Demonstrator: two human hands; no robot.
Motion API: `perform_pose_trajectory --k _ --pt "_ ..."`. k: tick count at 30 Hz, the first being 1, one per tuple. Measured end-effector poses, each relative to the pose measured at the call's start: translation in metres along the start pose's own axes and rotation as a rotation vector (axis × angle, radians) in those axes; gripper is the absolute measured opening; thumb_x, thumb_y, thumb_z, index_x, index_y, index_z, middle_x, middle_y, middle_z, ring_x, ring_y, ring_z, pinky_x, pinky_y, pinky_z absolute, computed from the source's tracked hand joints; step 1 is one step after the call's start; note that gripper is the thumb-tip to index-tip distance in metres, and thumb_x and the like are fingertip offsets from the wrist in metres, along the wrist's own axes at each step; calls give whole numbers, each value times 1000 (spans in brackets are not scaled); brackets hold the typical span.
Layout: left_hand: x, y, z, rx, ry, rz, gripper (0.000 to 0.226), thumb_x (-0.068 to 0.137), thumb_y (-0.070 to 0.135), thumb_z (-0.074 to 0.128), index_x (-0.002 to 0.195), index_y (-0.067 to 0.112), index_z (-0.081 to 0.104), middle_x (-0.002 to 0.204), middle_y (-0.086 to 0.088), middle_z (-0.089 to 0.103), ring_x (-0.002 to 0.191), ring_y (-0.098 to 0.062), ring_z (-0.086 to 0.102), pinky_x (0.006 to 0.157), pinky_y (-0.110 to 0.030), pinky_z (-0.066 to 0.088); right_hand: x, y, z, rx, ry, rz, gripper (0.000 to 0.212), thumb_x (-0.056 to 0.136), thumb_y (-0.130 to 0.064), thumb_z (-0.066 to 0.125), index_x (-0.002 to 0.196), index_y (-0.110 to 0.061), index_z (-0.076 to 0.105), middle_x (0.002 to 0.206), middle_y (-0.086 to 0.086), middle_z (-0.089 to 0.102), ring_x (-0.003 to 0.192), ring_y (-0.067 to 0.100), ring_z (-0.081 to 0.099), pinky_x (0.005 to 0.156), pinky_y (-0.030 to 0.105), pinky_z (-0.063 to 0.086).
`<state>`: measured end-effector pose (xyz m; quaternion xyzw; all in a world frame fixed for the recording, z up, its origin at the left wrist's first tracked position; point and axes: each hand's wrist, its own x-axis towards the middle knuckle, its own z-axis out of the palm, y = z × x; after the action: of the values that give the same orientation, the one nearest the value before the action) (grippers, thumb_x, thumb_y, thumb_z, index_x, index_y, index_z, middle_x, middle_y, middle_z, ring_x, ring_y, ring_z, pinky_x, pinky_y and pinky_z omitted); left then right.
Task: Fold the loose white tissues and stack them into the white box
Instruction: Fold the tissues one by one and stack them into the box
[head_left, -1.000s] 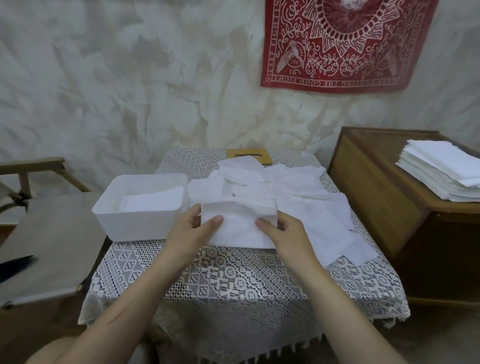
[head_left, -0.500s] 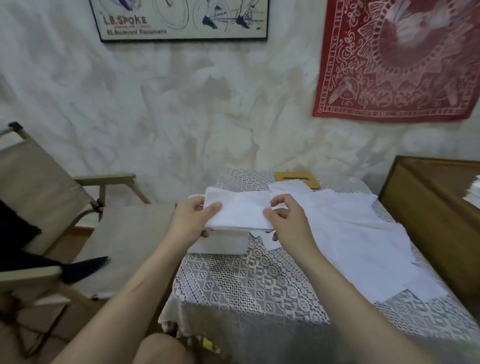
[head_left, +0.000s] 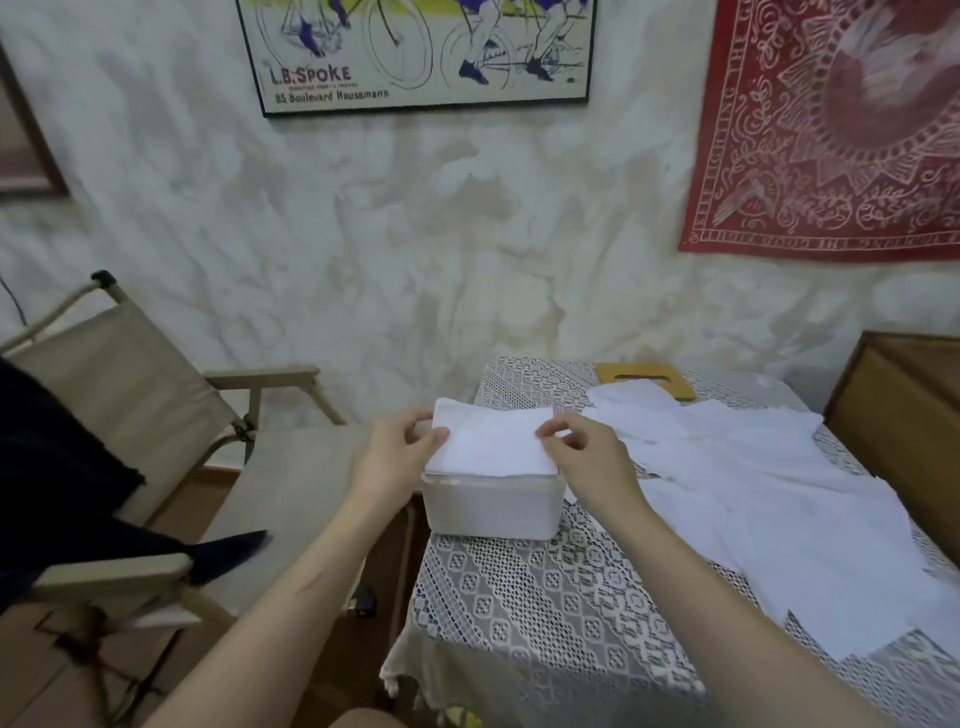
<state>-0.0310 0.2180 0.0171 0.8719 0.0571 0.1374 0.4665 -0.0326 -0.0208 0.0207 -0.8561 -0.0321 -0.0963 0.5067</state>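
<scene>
Both hands, left hand (head_left: 397, 452) and right hand (head_left: 589, 457), pinch a folded tissue (head_left: 493, 444) over the white box (head_left: 491, 506). It sits at the table's (head_left: 545, 597) left edge.

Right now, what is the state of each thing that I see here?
white box: open on top.
folded tissue: held over the box.
left hand: pinches the tissue's left edge.
right hand: pinches its right edge.
loose tissues: spread unfolded on the table.
wooden lid: lying behind them.

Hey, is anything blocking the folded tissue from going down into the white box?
Nothing visible. The folded tissue, pinched by the left hand and right hand, is right over the white box; the loose tissues lie off to its right.
</scene>
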Motion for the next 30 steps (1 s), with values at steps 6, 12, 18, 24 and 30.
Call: perform_pose_trajectory --k 6,12,18,24,30 --pt "2 -8 16 86 25 39 30 94 35 66 122 42 62 80 12 70 91 -12 68 82 -38 55 3 9 0 -228 -78 -23 17 97 -28 58 101 -36 72 91 -14 66 74 0 58 59 22 38" --pt "7 -13 21 225 55 102 30 94 30 65 122 38 64 81 18 68 97 -12 66 81 -37 52 8 14 7 -401 -98 -142 22 98 -27 56 111 -29 74 92 -14 65 77 4 56 60 18 37" --pt "9 -12 24 320 89 137 26 94 31 65 120 33 67 80 23 63 96 -17 66 83 -40 55 17 17 12 -512 -110 -165 25 95 -24 55 111 -30 74 90 -14 65 98 14 61 71 28 41" --pt "10 -11 25 402 91 150 26 96 37 65 121 32 65 89 18 66 99 -17 63 76 -33 44 20 20 13 -613 -105 -190 29 93 -24 50 90 -23 78 81 -7 71 87 25 59 58 28 35" --pt "8 -4 22 474 88 219 30 96 44 64 123 32 63 94 19 65 94 -15 61 73 -34 45 13 21 6 -628 -101 -224 32 95 -32 52 82 -14 75 103 0 69 95 25 58 72 38 53"
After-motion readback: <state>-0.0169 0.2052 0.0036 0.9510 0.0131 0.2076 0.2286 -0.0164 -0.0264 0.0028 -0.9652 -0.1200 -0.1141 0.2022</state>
